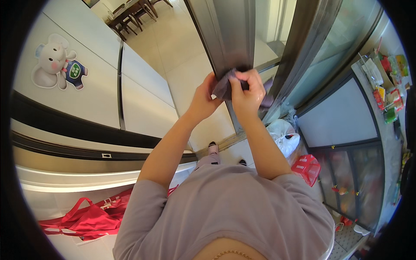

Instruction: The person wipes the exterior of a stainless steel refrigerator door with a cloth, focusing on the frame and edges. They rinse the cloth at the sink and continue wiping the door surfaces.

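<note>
A damp-looking purple-grey cloth (224, 87) is bunched against the dark metal frame of a sliding door (231, 35). My right hand (247, 91) grips it from above with curled fingers, and a loose end hangs out past the knuckles on the right. Around the left edge of the same frame, my left hand (204, 99) closes on the cloth's other side; its fingertips are hidden behind the cloth and frame. Both arms reach forward from my body. Below the hands, the door's floor track (227, 139) runs beside my feet.
A white fridge (146, 84) with an elephant sticker (60, 63) stands left. Right are a glass door panel (338, 39), a white plastic bag (283, 138), a red bag (307, 169) and a cluttered counter (386, 136). Red fabric bags (97, 214) lie lower left; a dining table (130, 9) stands beyond.
</note>
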The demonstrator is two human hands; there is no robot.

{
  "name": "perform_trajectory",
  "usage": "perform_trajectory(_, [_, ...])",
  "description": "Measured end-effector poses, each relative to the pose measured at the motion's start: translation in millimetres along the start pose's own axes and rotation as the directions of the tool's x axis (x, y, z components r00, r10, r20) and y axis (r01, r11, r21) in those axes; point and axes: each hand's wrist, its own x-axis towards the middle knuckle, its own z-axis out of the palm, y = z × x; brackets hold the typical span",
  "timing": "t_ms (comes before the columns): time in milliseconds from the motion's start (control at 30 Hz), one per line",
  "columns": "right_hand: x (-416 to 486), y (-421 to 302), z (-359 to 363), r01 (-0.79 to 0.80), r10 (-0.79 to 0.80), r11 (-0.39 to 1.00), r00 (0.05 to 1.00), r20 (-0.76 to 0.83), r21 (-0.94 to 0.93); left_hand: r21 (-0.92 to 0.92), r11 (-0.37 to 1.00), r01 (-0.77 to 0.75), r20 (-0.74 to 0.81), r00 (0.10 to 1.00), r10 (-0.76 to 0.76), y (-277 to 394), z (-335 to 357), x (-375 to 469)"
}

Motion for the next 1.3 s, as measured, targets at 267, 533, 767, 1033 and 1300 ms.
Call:
perform_trajectory(267, [-16.1, 6.3, -3.6, -0.155, 0.158, 0.986, 0.986, 0.052, -0.053, -0.104, 0.994, 0.045, 0.028, 0.999, -0.042, -2.2, -0.2, 0.3])
perform_trajectory(533, [73.8, -42.6, 33.5, 0.330, -0.325, 0.944, 0.937, -0.127, 0.017, -0.117, 0.990, -0.075, 0.052, 0.995, 0.081, -5.3, 3.2, 0.9])
perform_trajectory(767, [-12.9, 35.5, 24.4, 0.411, -0.405, 0.879, 0.911, 0.076, -0.240, -0.099, 0.995, -0.001, 0.041, 0.999, 0.005, -8.3, -30.5, -14.6])
perform_trajectory(1033, [-69.7, 65.4, -16.2, 0.415, -0.383, 0.897, 0.901, 0.204, -0.150, -0.226, 0.974, -0.027, -0.134, 0.991, -0.004, 31.8, -31.0, -12.2])
perform_trajectory(1300, [-19.8, 44.4, 25.4, 0.467, -0.454, 0.839, 0.884, 0.112, -0.281, -0.005, 0.951, -0.310, -0.104, 0.946, 0.308, 97.8, -22.4, 57.8])
